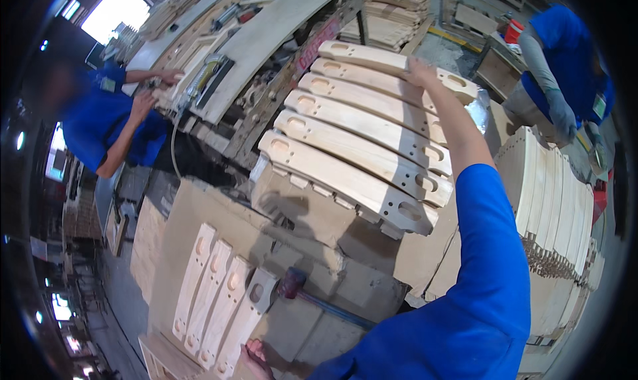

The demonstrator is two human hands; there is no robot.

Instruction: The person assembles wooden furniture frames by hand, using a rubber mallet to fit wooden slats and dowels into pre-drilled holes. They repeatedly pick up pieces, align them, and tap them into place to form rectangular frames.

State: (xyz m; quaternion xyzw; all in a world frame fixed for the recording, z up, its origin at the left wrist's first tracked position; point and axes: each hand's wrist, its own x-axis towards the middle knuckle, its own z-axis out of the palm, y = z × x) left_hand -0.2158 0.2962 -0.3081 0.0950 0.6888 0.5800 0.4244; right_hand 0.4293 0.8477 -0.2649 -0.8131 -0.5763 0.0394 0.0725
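My right hand [421, 73] reaches across a row of several pale wooden slats with oval cutouts near their ends. Its fingers are closed over the farthest slat [372, 56], near that slat's middle. The nearest slat [332, 174] of this row has round holes beside its oval cutout. Low in the view, my left hand [256, 360] has its fingers curled together, with nothing visible in them. It is beside the lower end of a shorter wooden slat [247, 317], one of several lying side by side. Whether it touches that slat is unclear.
A mallet [292, 284] with a dark reddish head lies beside the shorter slats on a cardboard-covered surface [319, 333]. Curved wooden pieces [548, 194] are stacked at the right. One blue-shirted person [113, 124] works at the left bench; another [565, 68] bends at the far right.
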